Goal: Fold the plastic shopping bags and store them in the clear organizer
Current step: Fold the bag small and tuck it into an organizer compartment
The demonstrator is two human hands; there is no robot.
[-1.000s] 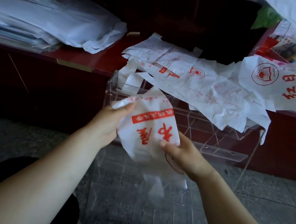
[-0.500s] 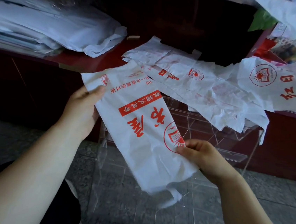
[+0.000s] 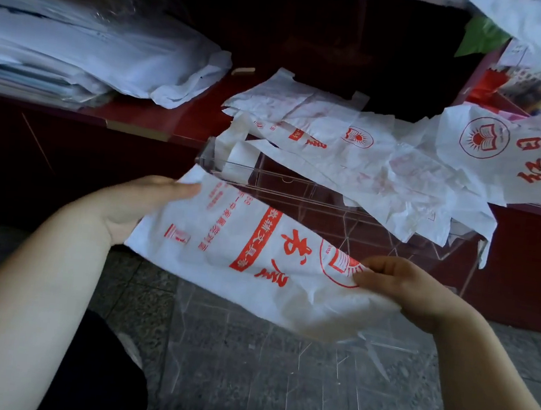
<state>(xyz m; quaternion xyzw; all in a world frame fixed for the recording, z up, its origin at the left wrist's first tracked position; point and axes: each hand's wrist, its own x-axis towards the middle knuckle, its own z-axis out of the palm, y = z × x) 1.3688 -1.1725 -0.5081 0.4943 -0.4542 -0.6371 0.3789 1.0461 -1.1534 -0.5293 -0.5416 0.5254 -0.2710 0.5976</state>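
White plastic bag (image 3: 255, 270), printed in red, hangs stretched between both hands just in front of the clear organizer (image 3: 313, 199). The left grip (image 3: 135, 204) is clamped on its left end, thumb on top. The right grip (image 3: 401, 285) pinches the right end at the round book emblem, beside a red banner reading 教辅文具.

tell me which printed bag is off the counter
The bag stretched between the left hand and right hand, in front of the clear organizer. The other printed bags lie on the red counter.
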